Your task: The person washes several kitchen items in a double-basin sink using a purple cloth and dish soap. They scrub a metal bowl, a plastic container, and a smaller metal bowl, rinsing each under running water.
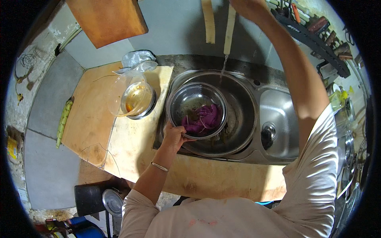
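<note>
My left hand grips the near-left rim of a steel bowl. The bowl sits tilted over the left part of a large round metal basin in the sink. Inside it lies a crumpled purple bundle, cloth-like, with pale strands and a little liquid. My right hand is raised at the top edge of the view, partly cut off, near the upper end of a pale hanging tube. Whether its fingers hold anything cannot be seen. Water runs from the tube into the basin.
A smaller steel sink bowl with a dark scrubber is at the right. On the wooden counter stand a translucent plastic bowl and a silvery cloth. A green stalk lies at the left. Knives hang on a rack.
</note>
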The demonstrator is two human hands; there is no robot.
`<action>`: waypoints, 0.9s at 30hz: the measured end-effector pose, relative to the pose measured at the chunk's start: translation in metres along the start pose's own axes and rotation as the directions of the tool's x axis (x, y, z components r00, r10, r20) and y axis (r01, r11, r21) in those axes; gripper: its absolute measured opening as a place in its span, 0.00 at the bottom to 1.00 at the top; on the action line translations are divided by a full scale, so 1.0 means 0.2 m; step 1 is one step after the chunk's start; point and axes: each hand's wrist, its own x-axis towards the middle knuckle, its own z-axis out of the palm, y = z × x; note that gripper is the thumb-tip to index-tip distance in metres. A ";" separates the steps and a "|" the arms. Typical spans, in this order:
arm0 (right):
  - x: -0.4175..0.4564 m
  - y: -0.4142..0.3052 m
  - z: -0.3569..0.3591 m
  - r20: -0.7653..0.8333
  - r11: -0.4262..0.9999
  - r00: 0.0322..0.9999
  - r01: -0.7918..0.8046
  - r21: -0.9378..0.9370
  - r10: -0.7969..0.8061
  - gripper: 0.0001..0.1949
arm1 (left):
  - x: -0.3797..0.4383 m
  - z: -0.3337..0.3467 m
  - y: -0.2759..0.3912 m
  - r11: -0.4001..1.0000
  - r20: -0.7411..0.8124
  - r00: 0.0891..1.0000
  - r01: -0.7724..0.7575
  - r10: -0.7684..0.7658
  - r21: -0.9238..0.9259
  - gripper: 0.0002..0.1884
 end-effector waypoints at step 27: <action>-1.54 -0.09 0.93 0.540 0.938 0.838 -0.124 0.323 -0.075 0.11 | 0.04 -0.01 -0.09 0.996 0.026 0.997 0.078 -0.079 0.047 0.30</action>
